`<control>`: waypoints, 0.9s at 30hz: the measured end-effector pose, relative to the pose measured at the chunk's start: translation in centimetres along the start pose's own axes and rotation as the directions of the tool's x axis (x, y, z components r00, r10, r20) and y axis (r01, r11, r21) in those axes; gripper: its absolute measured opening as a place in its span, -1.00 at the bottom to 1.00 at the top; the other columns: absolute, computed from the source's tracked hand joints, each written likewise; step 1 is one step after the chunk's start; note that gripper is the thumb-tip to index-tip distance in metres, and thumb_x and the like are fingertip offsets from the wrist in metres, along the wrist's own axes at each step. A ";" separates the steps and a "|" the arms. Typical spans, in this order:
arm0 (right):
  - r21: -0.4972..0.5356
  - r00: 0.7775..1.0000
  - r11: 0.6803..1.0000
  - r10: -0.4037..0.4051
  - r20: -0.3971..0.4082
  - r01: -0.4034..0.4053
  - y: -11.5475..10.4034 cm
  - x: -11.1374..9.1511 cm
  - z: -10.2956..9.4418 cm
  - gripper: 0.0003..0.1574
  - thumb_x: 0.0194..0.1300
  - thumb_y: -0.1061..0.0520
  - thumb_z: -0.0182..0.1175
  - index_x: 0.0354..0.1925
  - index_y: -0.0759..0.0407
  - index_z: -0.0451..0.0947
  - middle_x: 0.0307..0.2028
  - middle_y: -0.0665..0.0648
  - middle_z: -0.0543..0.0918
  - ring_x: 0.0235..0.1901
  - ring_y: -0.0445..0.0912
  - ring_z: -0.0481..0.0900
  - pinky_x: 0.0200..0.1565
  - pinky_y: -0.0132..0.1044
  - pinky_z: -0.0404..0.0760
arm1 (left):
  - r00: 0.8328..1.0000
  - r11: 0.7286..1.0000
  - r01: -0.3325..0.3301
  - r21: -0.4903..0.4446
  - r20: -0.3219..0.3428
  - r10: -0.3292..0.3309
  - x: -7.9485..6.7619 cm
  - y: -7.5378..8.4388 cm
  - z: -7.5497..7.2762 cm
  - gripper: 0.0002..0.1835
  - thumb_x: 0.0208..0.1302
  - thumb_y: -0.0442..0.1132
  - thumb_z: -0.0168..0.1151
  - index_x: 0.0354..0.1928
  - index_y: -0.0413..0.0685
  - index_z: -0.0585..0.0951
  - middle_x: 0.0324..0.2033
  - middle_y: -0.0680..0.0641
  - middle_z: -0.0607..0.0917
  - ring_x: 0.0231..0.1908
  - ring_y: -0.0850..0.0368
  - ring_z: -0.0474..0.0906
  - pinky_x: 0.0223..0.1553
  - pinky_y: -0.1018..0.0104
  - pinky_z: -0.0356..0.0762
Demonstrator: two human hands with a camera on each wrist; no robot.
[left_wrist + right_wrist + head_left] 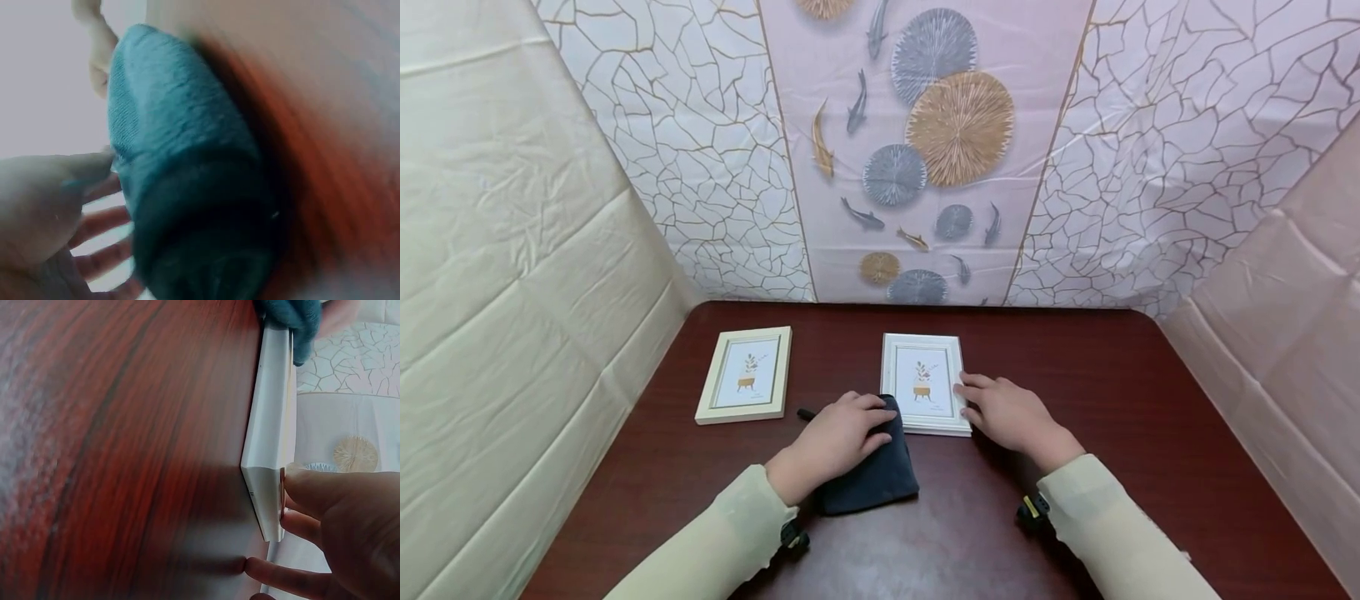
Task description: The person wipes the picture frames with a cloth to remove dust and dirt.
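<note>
A white picture frame [922, 383] with a plant-pot print lies face up near the middle of the table. My left hand [838, 437] holds a folded dark cloth [876, 475] against the frame's lower left corner. In the left wrist view, the cloth [181, 119] looks blue-green and textured, with the thumb and fingers along one side. My right hand [1011, 417] touches the frame's right edge. From the right wrist, fingertips rest on the rim of the frame [269, 425], and one finger reaches the table surface.
A cream picture frame [745, 375] with a similar print lies to the left on the dark red-brown table [1052, 350]. A patterned cloth backdrop [925, 167] hangs behind the table. Pale fabric walls [512, 292] stand along both sides.
</note>
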State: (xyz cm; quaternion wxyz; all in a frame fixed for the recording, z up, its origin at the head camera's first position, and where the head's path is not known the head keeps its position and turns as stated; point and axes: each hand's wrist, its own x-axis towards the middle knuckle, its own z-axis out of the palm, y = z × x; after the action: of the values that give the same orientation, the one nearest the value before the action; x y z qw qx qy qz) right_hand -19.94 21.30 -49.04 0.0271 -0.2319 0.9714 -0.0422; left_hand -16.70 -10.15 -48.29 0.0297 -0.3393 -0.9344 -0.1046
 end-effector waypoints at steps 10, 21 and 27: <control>-0.007 0.999 1.000 0.023 0.027 -0.023 -0.2 0.0 -0.5 -0.36 0.62 -0.07 0.31 0.53 0.07 0.58 0.55 0.21 0.48 0.39 0.36 0.56 0.20 0.27 0.66 | 0.997 0.986 0.025 0.165 0.069 -0.037 1.4 1.1 0.0 -0.59 0.71 0.10 0.17 0.31 0.11 0.79 0.29 -0.02 0.71 0.18 -0.03 0.62 0.04 0.02 0.74; -0.019 0.997 0.998 0.061 0.048 -0.060 -0.5 0.4 -0.7 -0.36 0.61 -0.07 0.29 0.52 0.06 0.59 0.56 0.20 0.48 0.39 0.33 0.57 0.07 0.24 0.71 | 0.994 0.968 0.056 0.243 0.076 -0.077 2.4 1.7 0.4 -0.54 0.71 0.20 0.11 0.24 0.11 0.80 0.32 0.04 0.72 0.20 -0.03 0.65 0.04 -0.08 0.70; -0.007 0.997 0.998 0.068 0.037 -0.068 -0.5 0.4 -0.4 -0.35 0.60 -0.09 0.29 0.52 0.06 0.59 0.56 0.19 0.49 0.39 0.30 0.57 0.04 0.19 0.73 | 0.989 0.968 0.095 0.231 0.090 -0.118 3.2 1.1 0.5 -0.46 0.75 0.23 0.01 0.35 0.09 0.76 0.40 0.02 0.67 0.33 -0.04 0.61 0.18 -0.09 0.67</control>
State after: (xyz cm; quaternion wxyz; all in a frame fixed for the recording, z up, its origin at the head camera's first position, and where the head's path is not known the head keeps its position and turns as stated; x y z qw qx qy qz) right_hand -20.04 20.68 -48.62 0.0458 -0.1996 0.9782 -0.0341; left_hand -18.42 -7.19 -48.13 0.0142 -0.2880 -0.9573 0.0184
